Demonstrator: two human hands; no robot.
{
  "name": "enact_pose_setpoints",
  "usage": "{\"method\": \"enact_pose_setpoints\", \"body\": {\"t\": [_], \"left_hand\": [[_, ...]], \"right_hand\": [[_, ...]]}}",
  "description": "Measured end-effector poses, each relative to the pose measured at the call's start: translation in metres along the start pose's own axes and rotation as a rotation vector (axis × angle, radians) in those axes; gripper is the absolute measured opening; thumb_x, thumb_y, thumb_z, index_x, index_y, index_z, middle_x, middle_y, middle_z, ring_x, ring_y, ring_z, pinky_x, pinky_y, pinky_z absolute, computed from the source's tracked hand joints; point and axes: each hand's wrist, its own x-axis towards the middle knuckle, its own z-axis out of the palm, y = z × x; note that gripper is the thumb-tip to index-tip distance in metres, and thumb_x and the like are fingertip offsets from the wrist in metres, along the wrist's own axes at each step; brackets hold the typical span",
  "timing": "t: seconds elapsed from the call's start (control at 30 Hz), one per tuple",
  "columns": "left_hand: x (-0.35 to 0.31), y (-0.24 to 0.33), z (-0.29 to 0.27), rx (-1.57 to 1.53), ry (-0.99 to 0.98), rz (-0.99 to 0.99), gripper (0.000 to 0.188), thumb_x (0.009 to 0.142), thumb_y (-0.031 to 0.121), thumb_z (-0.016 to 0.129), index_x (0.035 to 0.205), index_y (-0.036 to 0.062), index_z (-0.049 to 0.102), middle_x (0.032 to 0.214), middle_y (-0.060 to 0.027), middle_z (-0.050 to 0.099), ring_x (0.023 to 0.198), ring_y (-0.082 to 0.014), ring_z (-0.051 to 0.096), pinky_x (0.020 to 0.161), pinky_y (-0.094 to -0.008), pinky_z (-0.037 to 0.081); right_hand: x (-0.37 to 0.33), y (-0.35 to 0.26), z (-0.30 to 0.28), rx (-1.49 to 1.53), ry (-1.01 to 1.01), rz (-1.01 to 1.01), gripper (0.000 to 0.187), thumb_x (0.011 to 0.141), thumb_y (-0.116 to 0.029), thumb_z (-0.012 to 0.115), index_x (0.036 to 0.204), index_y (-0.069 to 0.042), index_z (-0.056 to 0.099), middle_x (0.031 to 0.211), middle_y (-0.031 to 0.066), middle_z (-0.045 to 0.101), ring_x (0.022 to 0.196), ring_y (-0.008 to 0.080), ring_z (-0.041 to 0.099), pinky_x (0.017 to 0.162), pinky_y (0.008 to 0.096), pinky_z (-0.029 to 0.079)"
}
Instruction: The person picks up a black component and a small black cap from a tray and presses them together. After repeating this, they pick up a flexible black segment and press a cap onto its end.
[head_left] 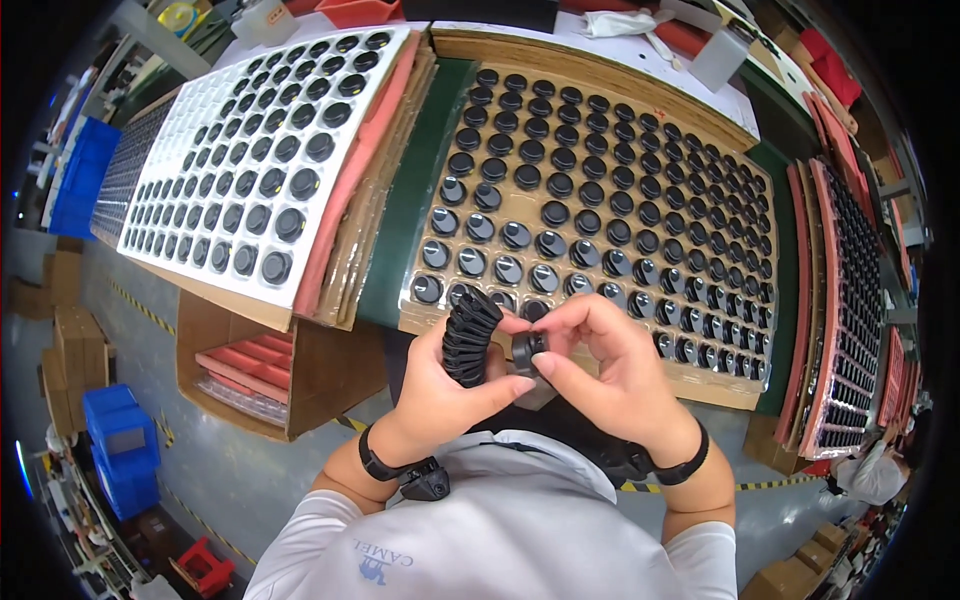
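Observation:
My left hand is closed around a curved stack of thin black ring-like pieces, held against the fingers. Its thumb and a fingertip also reach the side of a small round black part. From the other side, my right hand pinches that part between thumb and forefinger. Both hands are just above the near edge of a clear plastic tray with rows of round black lens-like parts. Glossy tops show in the nearer rows; farther ones look matt. One or two pockets near the tray's left side have no part.
At left, a white tray of black round parts lies on stacked pink and brown sheets. Another stacked tray stands at right. Behind are a wooden ledge and a clear bottle. An open cardboard box sits below left.

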Motion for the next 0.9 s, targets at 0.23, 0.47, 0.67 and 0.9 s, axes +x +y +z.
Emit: {"method": "enact_pose_setpoints", "body": {"t": [0.23,0.47,0.67,0.9], "left_hand": [[0.001,-0.01,0.015,-0.038,0.022,-0.053,0.045,0.072,0.004,0.071,0.112,-0.0011,0.053,0.072,0.0028,0.054,0.061,-0.0026,0.046,0.056,-0.0184,0.038],[0.004,0.003,0.024,-0.45,-0.168,-0.282,0.051,0.073,0.027,0.072,0.109,-0.0012,0.05,0.089,-0.0085,0.056,0.05,-0.0051,0.042,0.046,-0.0209,0.033],[0.005,0.0,0.028,-0.431,-0.163,-0.281,0.05,0.073,0.027,0.071,0.108,-0.0016,0.05,0.087,-0.0095,0.056,0.044,-0.0048,0.038,0.044,-0.0209,0.031],[0.004,0.002,0.029,-0.373,-0.152,-0.254,0.045,0.075,0.019,0.071,0.109,-0.0022,0.051,0.083,-0.0038,0.056,0.057,-0.0055,0.045,0.051,-0.0203,0.037]], "right_hand": [[-0.015,0.007,-0.015,-0.372,0.039,-0.356,0.019,0.08,-0.004,0.061,0.098,0.0,0.054,0.085,0.0039,0.055,0.074,0.011,0.051,0.07,0.0253,0.042],[-0.027,0.021,-0.017,0.661,0.026,0.059,0.025,0.086,-0.016,0.056,0.104,0.002,0.052,0.088,0.0063,0.057,0.076,0.0128,0.054,0.071,0.0256,0.043],[-0.027,0.023,-0.02,0.83,0.028,0.083,0.036,0.087,-0.025,0.058,0.107,0.003,0.05,0.086,0.0054,0.055,0.075,0.0131,0.053,0.072,0.0249,0.043],[-0.033,0.014,-0.02,-0.022,0.172,-0.41,0.028,0.087,-0.017,0.057,0.106,0.001,0.051,0.086,0.0049,0.053,0.073,0.0113,0.048,0.068,0.0236,0.04]]}}
